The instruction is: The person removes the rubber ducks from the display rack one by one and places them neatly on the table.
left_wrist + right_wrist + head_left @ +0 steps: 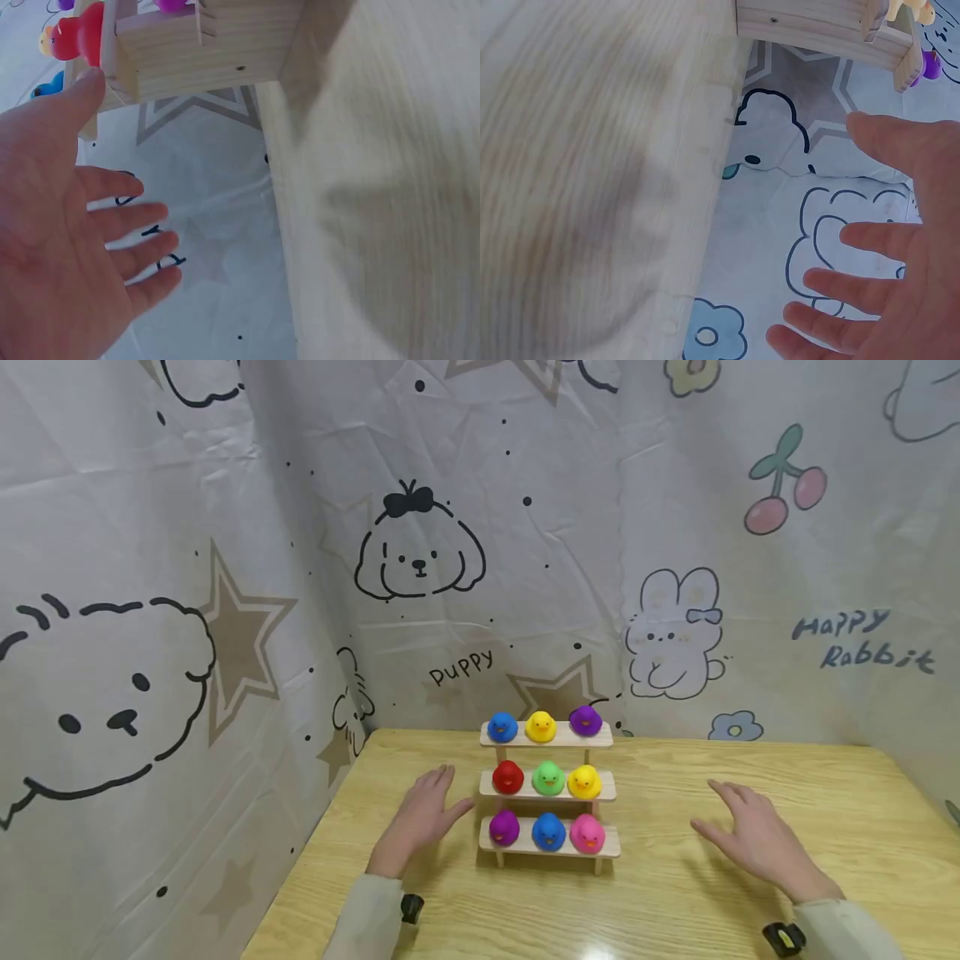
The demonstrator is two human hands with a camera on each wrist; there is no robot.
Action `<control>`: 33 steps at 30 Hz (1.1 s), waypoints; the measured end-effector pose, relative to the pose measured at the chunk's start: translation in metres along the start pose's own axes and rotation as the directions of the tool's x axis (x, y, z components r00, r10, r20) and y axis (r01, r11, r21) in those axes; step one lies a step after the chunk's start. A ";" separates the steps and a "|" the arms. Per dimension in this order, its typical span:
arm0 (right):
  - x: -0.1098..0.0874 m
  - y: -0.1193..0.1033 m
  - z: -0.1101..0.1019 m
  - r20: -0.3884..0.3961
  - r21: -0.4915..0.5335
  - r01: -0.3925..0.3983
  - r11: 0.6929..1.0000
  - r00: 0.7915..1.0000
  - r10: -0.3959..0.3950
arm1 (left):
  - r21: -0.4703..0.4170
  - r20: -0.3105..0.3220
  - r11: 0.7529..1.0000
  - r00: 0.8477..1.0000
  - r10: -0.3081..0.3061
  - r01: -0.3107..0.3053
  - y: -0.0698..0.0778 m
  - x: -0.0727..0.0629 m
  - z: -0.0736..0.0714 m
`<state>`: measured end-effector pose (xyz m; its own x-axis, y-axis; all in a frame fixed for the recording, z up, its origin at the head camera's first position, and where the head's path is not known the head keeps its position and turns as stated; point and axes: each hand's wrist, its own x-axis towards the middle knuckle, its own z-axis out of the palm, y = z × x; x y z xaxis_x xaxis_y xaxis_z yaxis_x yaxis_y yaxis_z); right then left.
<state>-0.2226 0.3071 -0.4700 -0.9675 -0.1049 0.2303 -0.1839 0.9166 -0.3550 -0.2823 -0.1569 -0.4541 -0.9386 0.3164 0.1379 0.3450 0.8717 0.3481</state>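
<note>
A three-tier wooden stand (551, 852) holds several small rubber ducks on the table. Blue (502, 727), yellow (541, 727) and purple ducks (586, 721) sit on the top tier. On the middle one are red (507, 777), green (548, 778) and yellow ducks (584, 782). The bottom tier bears purple (504, 828), blue (549, 832) and pink ducks (587, 833). Just left of the stand, my left hand (422, 817) hovers with spread fingers, holding nothing. My right hand (761, 835), also holding nothing, is farther off to the right, fingers extended.
The light wood table (660, 893) reaches back to a pale curtain (555, 577) printed with cartoon animals, stars and cherries. More curtain hangs along the left side. A dark band (412, 908) shows at the left wrist, another (784, 938) at the right.
</note>
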 end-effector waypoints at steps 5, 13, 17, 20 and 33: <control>0.003 -0.005 -0.002 0.018 0.022 0.005 1.000 1.000 -0.005 | -0.064 0.027 0.996 0.998 0.057 -0.055 0.010 0.007 -0.004; 0.011 -0.018 -0.002 0.006 0.039 0.049 0.998 0.999 -0.050 | -0.107 0.056 0.988 0.991 0.121 -0.114 0.019 0.019 -0.003; 0.018 -0.025 -0.003 0.008 0.037 0.069 0.997 0.998 -0.069 | -0.116 0.067 0.986 0.989 0.131 -0.123 0.021 0.023 -0.001; 0.023 -0.031 -0.004 0.008 0.044 0.083 0.996 0.996 -0.084 | -0.126 0.071 0.983 0.987 0.144 -0.135 0.022 0.025 0.001; 0.039 -0.061 -0.008 -0.008 0.074 0.139 0.988 0.990 -0.138 | -0.153 0.092 0.982 0.988 0.123 -0.108 0.024 0.025 0.003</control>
<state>-0.2479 0.2501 -0.4318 -0.9313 -0.2277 0.2841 -0.3285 0.8622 -0.3857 -0.2978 -0.1270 -0.4447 -0.8858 0.4546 0.0934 0.4420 0.7649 0.4686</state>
